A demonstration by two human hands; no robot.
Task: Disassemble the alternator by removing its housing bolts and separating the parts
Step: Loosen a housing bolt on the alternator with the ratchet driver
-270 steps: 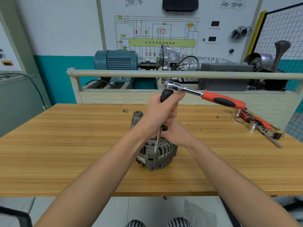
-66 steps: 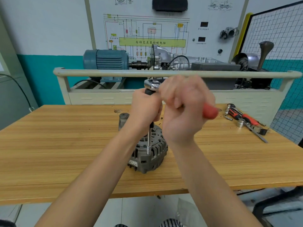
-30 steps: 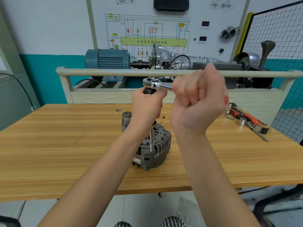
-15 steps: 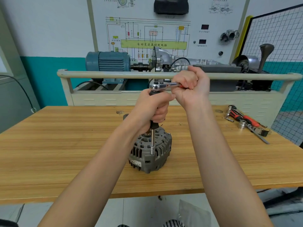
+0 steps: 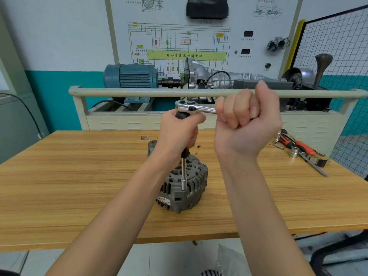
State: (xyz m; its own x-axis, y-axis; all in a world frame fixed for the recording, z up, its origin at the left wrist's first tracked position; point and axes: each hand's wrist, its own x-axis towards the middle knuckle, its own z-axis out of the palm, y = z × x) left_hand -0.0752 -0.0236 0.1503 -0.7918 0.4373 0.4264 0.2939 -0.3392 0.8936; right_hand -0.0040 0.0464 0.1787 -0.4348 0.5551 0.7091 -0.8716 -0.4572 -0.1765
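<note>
**Ratchet handle swung right**

Since half a second ago the right hand (image 5: 247, 124) has swept the ratchet (image 5: 194, 108) handle out to the right, away from the left hand (image 5: 179, 132). Right fingers are wrapped round the handle, hiding it. Left hand grips the upright extension (image 5: 183, 176) just under the ratchet head. Extension's socket end sits on the near rim of the alternator (image 5: 185, 186). Alternator stands on the bench (image 5: 79, 176), directly below the left hand, lower left of the right. Spare tools (image 5: 300, 152) lie far right.
</note>
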